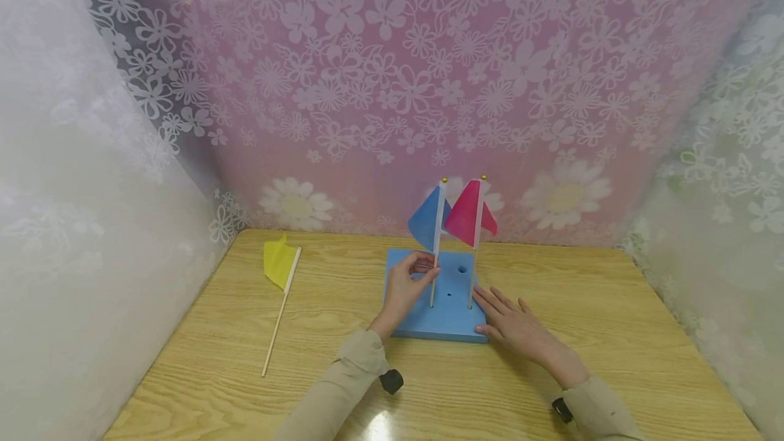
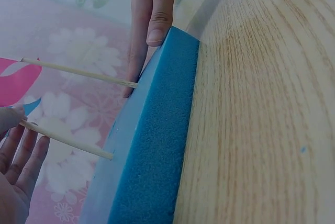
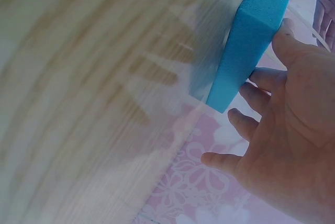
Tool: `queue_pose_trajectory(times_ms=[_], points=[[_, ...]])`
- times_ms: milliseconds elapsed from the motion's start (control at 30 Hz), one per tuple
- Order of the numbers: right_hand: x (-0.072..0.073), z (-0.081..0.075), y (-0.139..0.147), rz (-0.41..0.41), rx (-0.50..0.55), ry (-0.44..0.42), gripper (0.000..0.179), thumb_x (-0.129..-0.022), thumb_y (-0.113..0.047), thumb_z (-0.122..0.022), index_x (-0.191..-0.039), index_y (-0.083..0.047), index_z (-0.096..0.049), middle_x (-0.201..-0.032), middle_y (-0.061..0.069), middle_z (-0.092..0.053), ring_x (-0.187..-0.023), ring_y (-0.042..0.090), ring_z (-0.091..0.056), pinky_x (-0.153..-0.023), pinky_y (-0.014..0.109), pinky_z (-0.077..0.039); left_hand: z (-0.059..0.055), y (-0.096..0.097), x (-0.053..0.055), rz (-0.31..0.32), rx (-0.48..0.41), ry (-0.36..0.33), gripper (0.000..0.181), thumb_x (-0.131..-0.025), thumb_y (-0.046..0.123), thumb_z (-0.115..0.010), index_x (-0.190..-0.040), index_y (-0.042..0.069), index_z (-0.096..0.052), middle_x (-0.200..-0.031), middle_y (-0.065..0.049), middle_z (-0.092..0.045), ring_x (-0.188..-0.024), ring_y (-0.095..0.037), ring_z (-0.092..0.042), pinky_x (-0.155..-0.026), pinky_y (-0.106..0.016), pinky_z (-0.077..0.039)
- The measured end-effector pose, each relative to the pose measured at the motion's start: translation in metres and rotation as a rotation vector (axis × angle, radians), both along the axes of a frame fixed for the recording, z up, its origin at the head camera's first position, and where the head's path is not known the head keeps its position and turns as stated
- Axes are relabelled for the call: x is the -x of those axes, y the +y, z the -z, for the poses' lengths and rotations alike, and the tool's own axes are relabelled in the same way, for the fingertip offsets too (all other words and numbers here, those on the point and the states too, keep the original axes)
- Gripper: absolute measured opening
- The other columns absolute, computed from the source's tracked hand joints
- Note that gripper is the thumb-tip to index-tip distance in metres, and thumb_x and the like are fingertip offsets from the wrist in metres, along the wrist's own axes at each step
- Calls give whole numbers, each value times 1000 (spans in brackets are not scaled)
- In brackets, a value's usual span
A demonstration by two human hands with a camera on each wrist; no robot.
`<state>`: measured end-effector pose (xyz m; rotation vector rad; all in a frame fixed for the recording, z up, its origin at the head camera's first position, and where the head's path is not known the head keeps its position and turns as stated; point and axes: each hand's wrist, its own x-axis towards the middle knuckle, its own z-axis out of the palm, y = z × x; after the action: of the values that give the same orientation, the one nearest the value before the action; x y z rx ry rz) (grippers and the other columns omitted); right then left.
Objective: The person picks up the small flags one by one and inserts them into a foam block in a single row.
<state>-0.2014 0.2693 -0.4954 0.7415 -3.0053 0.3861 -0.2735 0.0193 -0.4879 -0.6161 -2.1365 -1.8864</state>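
A blue foam block (image 1: 429, 325) lies flat on the table. Two small flags stand in it on thin wooden sticks: a blue flag (image 1: 424, 222) at the left and a pink flag (image 1: 463, 216) at the right, each topped by a gold bead. My left hand (image 1: 401, 290) pinches the blue flag's stick between thumb and fingers, below the cloth; the stick's foot is at a hole in the block. With fairly straight fingers, my right hand (image 1: 519, 331) rests along the block's right side, its thumb at the near right corner in the right wrist view.
To the left, a yellow flag (image 1: 278, 264) lies on the wooden table (image 1: 202, 352), its stick pointing toward me. The block also has a larger hole (image 1: 462, 269) and a small hole (image 1: 449, 295). Flower-patterned cloth (image 1: 392, 73) closes off the back and both sides.
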Motion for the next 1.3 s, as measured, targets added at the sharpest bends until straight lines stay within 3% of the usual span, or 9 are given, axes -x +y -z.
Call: queue_pose_trajectory(times_ms=[333,567,700,867,1033,1300], points=[[0,-1,-1,-4,-4,7,66,-103,-41,-56,-157,-7,-37,-162,14,-35,-147,43,-31,-107,79,-26,-1,-6,-1,16,5,-15,21,-93,14,-76,-113,9,-71,-107,-6,-75,-95,-21,-72,-76,-25,-61],[-1,-2,0,-9,8,2,66,-104,-41,-56,-157,-7,-36,-162,14,-34,-148,43,-30,-108,79,-25,0,-28,6,-41,-34,-37,22,-95,11,-73,-116,5,-71,-111,-10,-74,-98,-27,-72,-78,-30,-61],[-1,-1,0,-14,6,5,67,-104,-41,-56,-157,-7,-36,-163,14,-34,-148,42,-30,-108,79,-24,-4,-51,8,-64,-73,-82,23,-96,7,-70,-118,1,-69,-112,-17,-73,-101,-34,-70,-84,-43,-61],[0,4,1,-27,19,38,67,-103,-42,-57,-157,-7,-38,-161,15,-36,-147,44,-32,-106,80,-25,-5,-86,11,-90,-82,-77,23,-96,5,-69,-119,-1,-68,-113,-20,-71,-102,-41,-68,-86,-53,-58],[2,7,2,-41,32,49,67,-103,-43,-56,-157,-9,-38,-162,13,-36,-146,44,-33,-105,81,-25,-3,-123,12,-161,-71,-61,23,-97,7,-69,-118,0,-69,-114,-18,-72,-101,-38,-69,-84,-45,-61],[3,12,4,-40,40,76,67,-102,-45,-56,-157,-10,-38,-160,14,-38,-145,44,-34,-104,81,-26,-8,-180,7,-255,-56,-68,27,-99,9,-66,-122,-6,-66,-116,-26,-70,-100,-38,-70,-81,-30,-62]])
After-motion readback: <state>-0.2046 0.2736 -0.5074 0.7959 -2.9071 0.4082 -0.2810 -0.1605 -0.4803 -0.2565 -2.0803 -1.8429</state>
